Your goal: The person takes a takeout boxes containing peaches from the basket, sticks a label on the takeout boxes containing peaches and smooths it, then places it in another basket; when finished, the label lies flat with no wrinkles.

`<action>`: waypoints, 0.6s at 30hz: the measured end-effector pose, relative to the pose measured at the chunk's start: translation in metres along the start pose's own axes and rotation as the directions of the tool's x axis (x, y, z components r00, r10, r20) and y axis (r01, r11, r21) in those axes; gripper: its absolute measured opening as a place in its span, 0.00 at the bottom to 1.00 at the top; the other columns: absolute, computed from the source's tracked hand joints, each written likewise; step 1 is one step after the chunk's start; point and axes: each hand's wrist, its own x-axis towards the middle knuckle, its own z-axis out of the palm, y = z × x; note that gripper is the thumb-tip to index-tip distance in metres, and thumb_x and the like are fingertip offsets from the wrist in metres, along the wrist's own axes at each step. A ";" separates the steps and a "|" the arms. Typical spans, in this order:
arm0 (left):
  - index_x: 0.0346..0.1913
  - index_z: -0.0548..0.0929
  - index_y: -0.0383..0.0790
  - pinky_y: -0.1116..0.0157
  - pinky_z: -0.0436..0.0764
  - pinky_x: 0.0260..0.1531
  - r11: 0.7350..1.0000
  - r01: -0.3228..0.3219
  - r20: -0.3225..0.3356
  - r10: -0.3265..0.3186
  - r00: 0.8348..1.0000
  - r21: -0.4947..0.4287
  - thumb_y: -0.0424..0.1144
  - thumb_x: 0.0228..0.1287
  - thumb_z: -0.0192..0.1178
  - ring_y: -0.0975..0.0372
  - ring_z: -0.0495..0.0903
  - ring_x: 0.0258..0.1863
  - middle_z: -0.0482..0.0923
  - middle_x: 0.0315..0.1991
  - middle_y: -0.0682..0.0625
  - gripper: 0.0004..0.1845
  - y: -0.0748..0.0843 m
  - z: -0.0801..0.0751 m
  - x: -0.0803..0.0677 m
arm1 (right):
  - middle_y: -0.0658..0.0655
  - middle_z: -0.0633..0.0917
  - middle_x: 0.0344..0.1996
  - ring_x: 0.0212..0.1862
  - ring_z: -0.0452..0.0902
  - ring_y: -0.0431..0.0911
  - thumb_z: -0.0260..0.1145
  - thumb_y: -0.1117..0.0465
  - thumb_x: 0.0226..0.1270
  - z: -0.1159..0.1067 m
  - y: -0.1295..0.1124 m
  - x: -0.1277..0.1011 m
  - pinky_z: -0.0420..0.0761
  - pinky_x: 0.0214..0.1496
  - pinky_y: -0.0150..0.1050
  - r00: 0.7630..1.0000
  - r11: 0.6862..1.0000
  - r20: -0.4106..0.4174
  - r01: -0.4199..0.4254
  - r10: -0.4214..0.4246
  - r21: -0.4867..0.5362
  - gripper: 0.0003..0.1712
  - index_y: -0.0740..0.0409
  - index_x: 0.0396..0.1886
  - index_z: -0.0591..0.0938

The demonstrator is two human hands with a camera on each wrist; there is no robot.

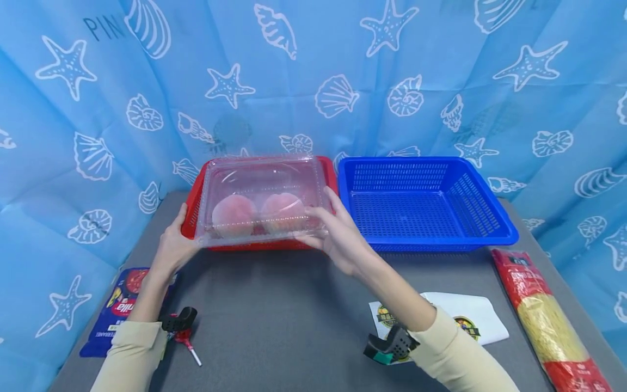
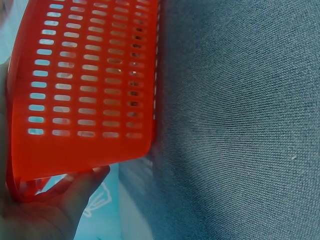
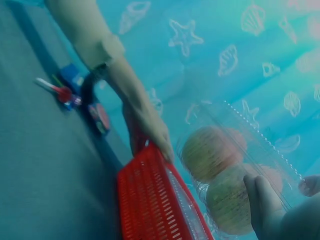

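Observation:
A clear plastic clamshell box (image 1: 262, 196) holding two pink peaches (image 1: 233, 214) is held over the red basket (image 1: 259, 245), tilted toward me. My left hand (image 1: 173, 245) grips its left front corner. My right hand (image 1: 338, 231) grips its right front edge. In the right wrist view the clear box (image 3: 250, 160) with the peaches (image 3: 210, 152) sits above the red basket (image 3: 155, 200), my right fingers (image 3: 262, 202) on it. The left wrist view shows the red basket's slotted wall (image 2: 85, 85) beside my left palm (image 2: 45, 210).
An empty blue basket (image 1: 423, 204) stands right of the red one. On the grey table (image 1: 274, 316) lie a blue pasta packet (image 1: 120, 305) at left, a white pouch (image 1: 465, 316) and a long red-and-yellow spaghetti pack (image 1: 546, 316) at right. A shell-patterned blue curtain hangs behind.

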 end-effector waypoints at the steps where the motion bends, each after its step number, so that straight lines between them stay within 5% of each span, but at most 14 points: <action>1: 0.82 0.30 0.59 0.34 0.72 0.66 1.000 -0.005 -0.005 0.005 1.000 0.010 0.65 0.60 0.66 0.36 0.59 0.76 0.53 0.81 0.36 0.63 0.000 0.000 0.000 | 0.56 0.60 0.78 0.65 0.77 0.56 0.57 0.60 0.77 -0.003 0.000 -0.007 0.87 0.55 0.46 1.000 1.000 0.008 -0.008 0.008 -0.004 0.46 0.33 0.83 0.43; 6: 0.83 0.32 0.56 0.36 0.76 0.63 1.000 -0.004 -0.022 0.004 1.000 0.014 0.66 0.61 0.65 0.36 0.65 0.73 0.59 0.78 0.34 0.62 0.000 0.002 0.000 | 0.62 0.64 0.74 0.56 0.83 0.53 0.56 0.62 0.76 -0.021 0.004 -0.041 0.87 0.56 0.46 0.998 0.998 0.057 -0.018 0.022 -0.055 0.45 0.33 0.83 0.47; 18: 0.83 0.33 0.57 0.35 0.77 0.60 1.000 0.007 -0.037 -0.008 0.999 -0.003 0.69 0.59 0.65 0.38 0.69 0.70 0.65 0.75 0.35 0.63 0.000 0.004 0.001 | 0.67 0.51 0.80 0.56 0.85 0.52 0.56 0.62 0.77 -0.057 0.045 -0.116 0.86 0.58 0.45 0.988 0.997 0.140 -0.065 0.071 -0.042 0.48 0.33 0.84 0.41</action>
